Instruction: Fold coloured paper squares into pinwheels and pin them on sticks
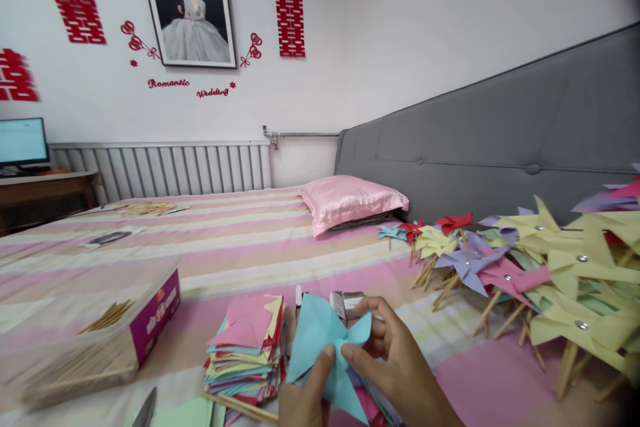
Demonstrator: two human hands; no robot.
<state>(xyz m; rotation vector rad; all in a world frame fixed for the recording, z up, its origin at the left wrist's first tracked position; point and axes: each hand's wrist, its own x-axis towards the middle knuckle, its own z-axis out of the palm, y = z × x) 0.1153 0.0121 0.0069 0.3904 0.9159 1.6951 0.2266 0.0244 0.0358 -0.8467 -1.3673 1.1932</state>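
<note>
A light-blue paper pinwheel (317, 327) is held between my two hands, low in the middle of the head view. My left hand (305, 397) is closed on its lower left part, the thumb pressed near the centre. My right hand (395, 360) grips the right side, thumb at the middle and fingers curled behind a folded blade. The pinwheel hides part of the fingers. Just left of it stands a tall stack of coloured cut paper (245, 353), with a pink piece on top. Behind the pinwheel is a small box (347, 305), partly covered.
A clear plastic box (105, 337) with wooden sticks stands at left. A dark pointed blade (146, 407) and green paper (185, 413) lie at the front, beside loose sticks (243, 407). Many finished pinwheels (507, 277) crowd the right. A pink pillow (353, 200) lies by the grey headboard (480, 140).
</note>
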